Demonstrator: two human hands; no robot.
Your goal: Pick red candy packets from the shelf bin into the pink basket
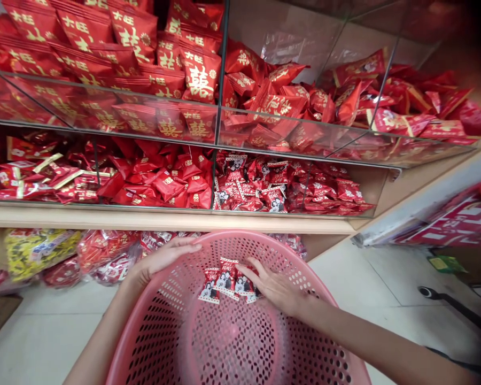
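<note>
- Our left hand (168, 254) is closed over the rim of the round, pink, perforated plastic basket (233, 330).
- Our right hand (278, 289) touches the small red-and-white wrapped packets (226, 280), inside the basket by its far wall. Can't tell if we're gripping or just pressing.
- Risk: packets slide to the base if we lift off; wall looks sloped.
- Risk: basket tips if our rim grip slackens; its support is hidden from us.
- Risk: far rim bumps the pale wooden shelf edge (164, 219) if we push forward.
- Room: pale tiled floor (64, 331), clear-fronted compartments above holding red packets (200, 75).
</note>
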